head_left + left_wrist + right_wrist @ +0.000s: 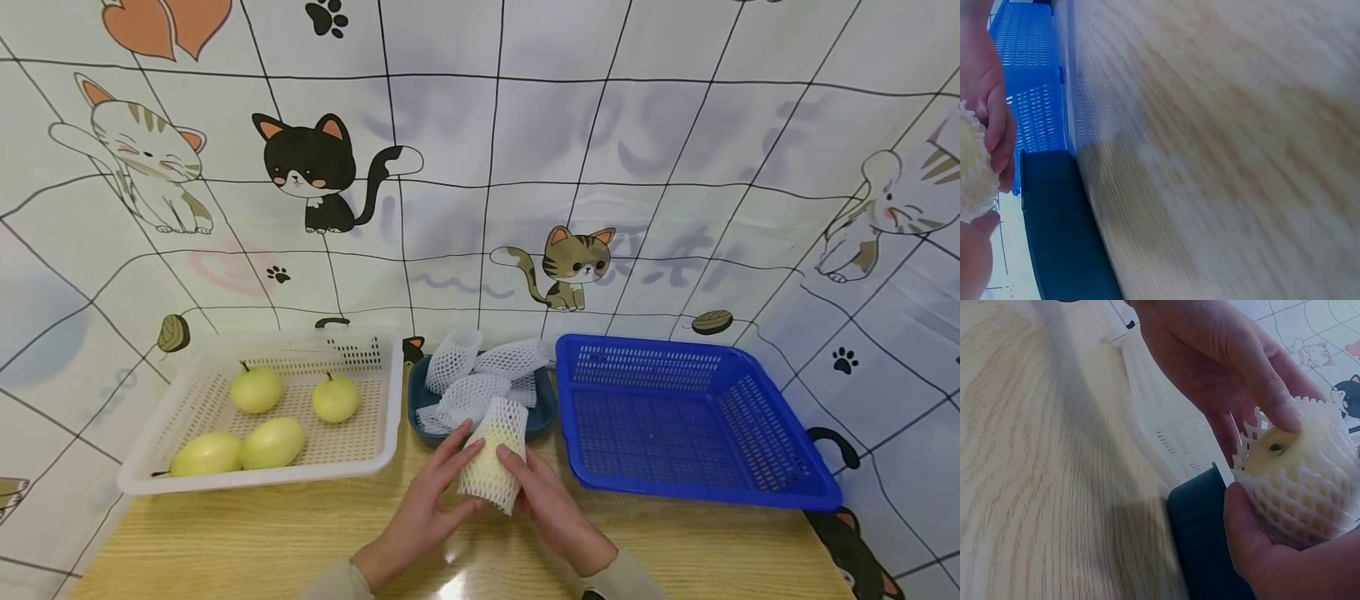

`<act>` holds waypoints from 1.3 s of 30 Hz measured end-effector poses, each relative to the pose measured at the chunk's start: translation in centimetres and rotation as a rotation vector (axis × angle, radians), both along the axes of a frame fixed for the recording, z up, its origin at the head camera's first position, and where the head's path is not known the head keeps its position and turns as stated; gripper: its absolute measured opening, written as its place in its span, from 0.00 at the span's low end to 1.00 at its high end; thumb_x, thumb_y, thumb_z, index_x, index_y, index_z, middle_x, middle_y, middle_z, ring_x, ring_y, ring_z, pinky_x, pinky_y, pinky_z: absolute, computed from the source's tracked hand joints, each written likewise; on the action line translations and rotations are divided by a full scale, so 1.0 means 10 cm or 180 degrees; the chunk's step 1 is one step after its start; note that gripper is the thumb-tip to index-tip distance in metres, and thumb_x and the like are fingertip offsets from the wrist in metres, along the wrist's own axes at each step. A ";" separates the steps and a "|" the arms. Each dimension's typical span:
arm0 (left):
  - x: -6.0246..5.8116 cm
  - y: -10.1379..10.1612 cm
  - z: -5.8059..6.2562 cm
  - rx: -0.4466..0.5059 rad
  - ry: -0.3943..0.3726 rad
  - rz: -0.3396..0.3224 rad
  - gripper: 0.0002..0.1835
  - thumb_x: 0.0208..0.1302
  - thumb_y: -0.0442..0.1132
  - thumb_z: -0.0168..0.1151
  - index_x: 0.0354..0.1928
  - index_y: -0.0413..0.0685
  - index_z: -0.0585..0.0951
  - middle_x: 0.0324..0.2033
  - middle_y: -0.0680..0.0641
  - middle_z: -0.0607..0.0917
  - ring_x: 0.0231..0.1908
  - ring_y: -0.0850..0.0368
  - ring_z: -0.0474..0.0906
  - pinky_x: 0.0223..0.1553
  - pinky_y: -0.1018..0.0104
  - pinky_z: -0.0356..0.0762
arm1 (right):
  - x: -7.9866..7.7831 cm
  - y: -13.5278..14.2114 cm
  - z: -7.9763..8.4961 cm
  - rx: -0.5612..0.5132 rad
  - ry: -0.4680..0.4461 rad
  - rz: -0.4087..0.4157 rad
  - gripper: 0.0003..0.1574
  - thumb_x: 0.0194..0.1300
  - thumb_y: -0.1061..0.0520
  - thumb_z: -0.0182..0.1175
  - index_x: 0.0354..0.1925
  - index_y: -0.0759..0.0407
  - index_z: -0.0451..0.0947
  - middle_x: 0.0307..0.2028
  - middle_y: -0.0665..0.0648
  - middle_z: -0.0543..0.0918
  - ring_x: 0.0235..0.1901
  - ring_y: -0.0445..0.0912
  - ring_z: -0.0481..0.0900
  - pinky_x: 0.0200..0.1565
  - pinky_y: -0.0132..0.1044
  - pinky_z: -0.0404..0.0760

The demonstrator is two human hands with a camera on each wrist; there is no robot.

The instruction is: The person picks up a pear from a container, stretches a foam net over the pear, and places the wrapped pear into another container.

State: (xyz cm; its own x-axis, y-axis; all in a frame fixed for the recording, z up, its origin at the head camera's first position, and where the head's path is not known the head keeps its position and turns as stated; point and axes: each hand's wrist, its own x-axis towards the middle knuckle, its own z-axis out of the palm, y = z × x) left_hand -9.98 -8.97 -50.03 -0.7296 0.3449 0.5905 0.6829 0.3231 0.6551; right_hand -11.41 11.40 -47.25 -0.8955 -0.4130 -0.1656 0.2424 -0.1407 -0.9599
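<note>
Both hands hold a pale yellow pear (1282,450) sleeved in a white foam net (493,458), just in front of the teal basin (550,408). My left hand (433,498) grips its left side, and in the right wrist view that thumb lies on the bare end of the fruit. From the other side my right hand (553,510) holds the net, its thumb (1244,531) along the mesh. The pear's dimpled end shows through the net's opening in the right wrist view. Several empty foam nets (468,396) are piled in the basin.
On the left, a white basket (382,450) holds several unwrapped pears (257,389). A blue basket (660,425) with nothing in it stands on the right. All stand on a wood-grain table (262,542) before a cat-patterned wall covering (450,208).
</note>
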 end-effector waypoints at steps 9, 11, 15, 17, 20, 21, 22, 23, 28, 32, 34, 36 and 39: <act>0.01 0.01 -0.01 0.0489 -0.0496 -0.0336 0.33 0.65 0.31 0.70 0.72 0.45 0.74 0.75 0.32 0.64 0.72 0.44 0.65 0.58 0.63 0.78 | 0.03 0.04 -0.01 -0.0121 0.0061 0.0119 0.41 0.84 0.46 0.44 0.77 0.72 0.47 0.57 0.61 0.79 0.54 0.47 0.80 0.54 0.41 0.78; 0.01 0.01 -0.01 0.0585 -0.0473 -0.0302 0.31 0.64 0.29 0.71 0.69 0.44 0.77 0.74 0.32 0.67 0.71 0.44 0.67 0.57 0.61 0.79 | 0.03 0.05 -0.02 -0.0170 0.0043 0.0160 0.41 0.83 0.47 0.44 0.78 0.69 0.45 0.58 0.61 0.78 0.55 0.48 0.80 0.55 0.42 0.79; 0.02 0.01 -0.01 0.0757 -0.0377 -0.0188 0.27 0.62 0.25 0.70 0.64 0.43 0.82 0.71 0.34 0.72 0.68 0.44 0.71 0.56 0.61 0.80 | 0.04 0.06 -0.03 -0.0346 -0.0074 0.0221 0.43 0.83 0.47 0.45 0.80 0.66 0.40 0.59 0.60 0.78 0.55 0.49 0.82 0.56 0.43 0.81; 0.02 0.01 -0.02 0.0814 -0.0289 -0.0088 0.25 0.62 0.23 0.69 0.61 0.44 0.84 0.69 0.35 0.74 0.68 0.46 0.73 0.55 0.64 0.80 | 0.04 0.05 -0.03 -0.0421 -0.0122 0.0234 0.43 0.83 0.47 0.46 0.79 0.66 0.40 0.58 0.60 0.79 0.54 0.49 0.83 0.55 0.43 0.82; 0.02 0.01 -0.03 0.0920 -0.0072 0.0014 0.23 0.59 0.19 0.69 0.56 0.44 0.86 0.66 0.34 0.78 0.66 0.49 0.75 0.54 0.67 0.80 | 0.04 0.04 -0.02 -0.0501 -0.0160 0.0205 0.42 0.83 0.47 0.47 0.78 0.66 0.41 0.58 0.60 0.79 0.53 0.49 0.84 0.54 0.43 0.83; 0.02 0.02 -0.03 0.0953 0.0030 0.0036 0.23 0.58 0.18 0.69 0.54 0.43 0.86 0.64 0.33 0.79 0.65 0.50 0.76 0.54 0.67 0.80 | 0.04 0.04 -0.01 -0.0518 -0.0172 0.0183 0.42 0.83 0.48 0.48 0.78 0.66 0.41 0.58 0.60 0.78 0.54 0.49 0.84 0.54 0.43 0.83; 0.02 0.02 -0.04 0.0984 0.0126 0.0057 0.23 0.57 0.16 0.69 0.51 0.43 0.86 0.62 0.33 0.80 0.64 0.50 0.78 0.53 0.67 0.81 | 0.04 0.03 -0.01 -0.0536 -0.0189 0.0154 0.42 0.83 0.48 0.49 0.79 0.65 0.41 0.59 0.60 0.78 0.54 0.49 0.83 0.54 0.43 0.83; 0.02 0.03 -0.04 0.1010 0.0215 0.0068 0.22 0.55 0.15 0.69 0.50 0.42 0.86 0.61 0.32 0.81 0.63 0.49 0.79 0.53 0.67 0.81 | 0.04 0.02 -0.01 -0.0553 -0.0207 0.0121 0.43 0.82 0.49 0.49 0.79 0.64 0.41 0.59 0.60 0.77 0.55 0.49 0.83 0.54 0.43 0.83; 0.00 0.08 -0.06 0.0978 0.0506 0.0334 0.20 0.52 0.16 0.72 0.43 0.44 0.85 0.53 0.36 0.81 0.56 0.48 0.81 0.58 0.72 0.77 | 0.04 -0.02 -0.01 -0.0590 -0.0270 -0.0058 0.42 0.81 0.51 0.52 0.79 0.63 0.42 0.59 0.60 0.77 0.55 0.48 0.82 0.55 0.43 0.83; -0.01 0.09 -0.06 0.0869 0.0598 0.0534 0.19 0.51 0.19 0.74 0.40 0.47 0.85 0.47 0.41 0.83 0.49 0.48 0.81 0.59 0.75 0.72 | 0.04 -0.04 -0.03 -0.0589 -0.0273 -0.0185 0.41 0.81 0.51 0.52 0.77 0.64 0.45 0.58 0.60 0.77 0.53 0.48 0.82 0.54 0.43 0.83; 0.00 0.09 -0.06 0.0855 0.0629 0.0511 0.18 0.51 0.20 0.74 0.40 0.47 0.85 0.44 0.43 0.84 0.47 0.49 0.82 0.57 0.74 0.74 | 0.04 -0.04 -0.04 -0.0574 -0.0265 -0.0272 0.40 0.81 0.51 0.53 0.77 0.65 0.47 0.58 0.61 0.77 0.53 0.48 0.82 0.53 0.43 0.83; 0.00 0.09 -0.06 0.0847 0.0675 0.0430 0.17 0.52 0.20 0.73 0.40 0.46 0.85 0.41 0.44 0.85 0.44 0.50 0.83 0.55 0.74 0.75 | 0.04 -0.04 -0.04 -0.0569 -0.0235 -0.0350 0.39 0.80 0.51 0.53 0.76 0.65 0.48 0.57 0.61 0.77 0.53 0.48 0.82 0.53 0.44 0.83; 0.02 0.09 -0.07 0.0763 0.0794 0.0264 0.07 0.63 0.29 0.71 0.40 0.46 0.85 0.39 0.46 0.85 0.42 0.51 0.82 0.52 0.73 0.77 | 0.04 -0.04 -0.04 -0.0559 -0.0171 -0.0454 0.38 0.80 0.52 0.54 0.75 0.66 0.49 0.55 0.60 0.78 0.51 0.48 0.82 0.51 0.42 0.84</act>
